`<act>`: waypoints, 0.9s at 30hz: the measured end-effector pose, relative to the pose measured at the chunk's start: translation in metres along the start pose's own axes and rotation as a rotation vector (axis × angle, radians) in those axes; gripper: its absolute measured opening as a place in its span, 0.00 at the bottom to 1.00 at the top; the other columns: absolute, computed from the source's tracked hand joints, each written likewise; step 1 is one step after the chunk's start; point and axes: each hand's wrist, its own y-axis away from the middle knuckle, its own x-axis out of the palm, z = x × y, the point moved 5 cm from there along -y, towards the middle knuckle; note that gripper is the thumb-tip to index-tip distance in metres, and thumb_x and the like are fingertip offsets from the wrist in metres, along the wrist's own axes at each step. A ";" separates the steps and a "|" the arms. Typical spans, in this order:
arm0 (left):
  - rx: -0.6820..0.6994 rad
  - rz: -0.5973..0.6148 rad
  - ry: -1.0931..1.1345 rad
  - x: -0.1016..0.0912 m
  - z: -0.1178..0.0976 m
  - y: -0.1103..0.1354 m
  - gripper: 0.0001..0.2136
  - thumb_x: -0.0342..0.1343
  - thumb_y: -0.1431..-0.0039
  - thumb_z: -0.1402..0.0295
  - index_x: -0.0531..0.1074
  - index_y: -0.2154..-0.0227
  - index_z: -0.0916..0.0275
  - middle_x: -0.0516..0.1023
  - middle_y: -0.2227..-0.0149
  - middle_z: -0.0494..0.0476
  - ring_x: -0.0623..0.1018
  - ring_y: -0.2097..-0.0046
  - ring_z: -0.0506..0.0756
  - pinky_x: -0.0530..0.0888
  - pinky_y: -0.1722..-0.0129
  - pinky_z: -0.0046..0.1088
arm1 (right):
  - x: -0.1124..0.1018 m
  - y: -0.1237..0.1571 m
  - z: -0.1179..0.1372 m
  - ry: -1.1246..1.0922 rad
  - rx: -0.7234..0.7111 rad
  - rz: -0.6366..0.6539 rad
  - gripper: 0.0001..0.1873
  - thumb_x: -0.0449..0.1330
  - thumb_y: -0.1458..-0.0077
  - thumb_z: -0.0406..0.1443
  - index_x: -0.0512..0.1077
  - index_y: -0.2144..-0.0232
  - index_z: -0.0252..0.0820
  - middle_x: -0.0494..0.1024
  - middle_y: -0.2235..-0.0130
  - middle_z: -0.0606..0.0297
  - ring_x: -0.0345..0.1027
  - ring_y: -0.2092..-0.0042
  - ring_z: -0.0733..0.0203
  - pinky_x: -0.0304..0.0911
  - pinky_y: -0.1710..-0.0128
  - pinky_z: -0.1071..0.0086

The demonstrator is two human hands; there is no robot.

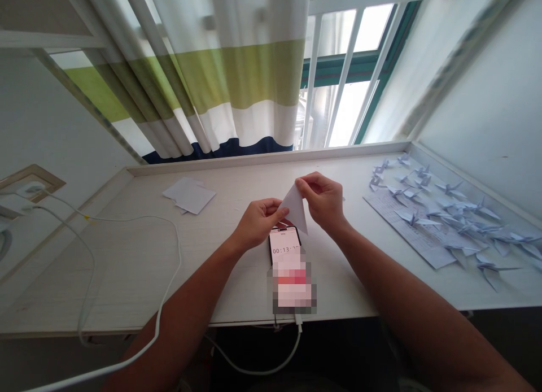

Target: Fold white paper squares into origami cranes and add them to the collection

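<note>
White and crisply creased, a folded paper triangle (295, 207) stands up between the person's two hands, held in the air over the desk (127, 279). The right hand (322, 201) grips its upper corner between thumb and fingers, while the left hand (259, 222) closes on its left side, the fingertips pressed to the paper. The triangle's lower tip points down, just above the top end of a smartphone (284, 244) lying on the desk under the hands. The phone's screen shows a running time beginning 00:13, with its lower part pixelated. A white charging cable (298, 347) leaves the phone's bottom end and drops past the desk's front edge. Further left, a small stack of paper squares (189, 195) lies well apart from the hands, and a second white cable (178, 256) loops across the desk. To the right, many finished paper cranes (449, 211) sit in a loose crowd, some on a printed sheet (410, 231). Behind the desk hangs a striped curtain (228, 75) before a barred window (351, 59).
</note>
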 end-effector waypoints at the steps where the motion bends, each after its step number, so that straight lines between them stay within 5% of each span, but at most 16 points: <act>1: -0.001 0.004 0.007 0.000 0.000 0.000 0.17 0.65 0.42 0.56 0.78 0.58 0.66 0.84 0.61 0.63 0.85 0.62 0.58 0.82 0.61 0.34 | 0.000 0.000 0.000 -0.003 0.007 0.000 0.12 0.66 0.45 0.45 0.76 0.72 0.43 0.78 0.70 0.64 0.70 0.69 0.60 0.66 0.71 0.65; 13: -0.048 -0.042 0.068 -0.003 0.003 -0.002 0.18 0.68 0.46 0.57 0.79 0.59 0.67 0.85 0.64 0.63 0.85 0.67 0.57 0.81 0.67 0.31 | 0.003 -0.003 -0.011 -0.203 0.166 0.077 0.15 0.69 0.48 0.48 0.77 0.70 0.43 0.78 0.68 0.65 0.70 0.67 0.61 0.70 0.67 0.65; 20: -0.040 -0.241 0.056 -0.027 -0.005 -0.002 0.20 0.70 0.49 0.58 0.79 0.60 0.69 0.85 0.65 0.66 0.85 0.66 0.60 0.80 0.68 0.32 | 0.018 0.004 -0.016 -0.082 0.346 0.586 0.22 0.67 0.46 0.52 0.80 0.68 0.37 0.82 0.68 0.58 0.74 0.67 0.61 0.71 0.67 0.67; 27: -0.037 -0.318 0.100 -0.043 -0.008 0.000 0.18 0.70 0.48 0.62 0.78 0.59 0.70 0.85 0.65 0.65 0.86 0.65 0.59 0.82 0.64 0.32 | 0.019 0.009 -0.020 -0.083 0.420 0.731 0.18 0.71 0.48 0.47 0.81 0.68 0.36 0.83 0.68 0.57 0.76 0.69 0.62 0.73 0.66 0.68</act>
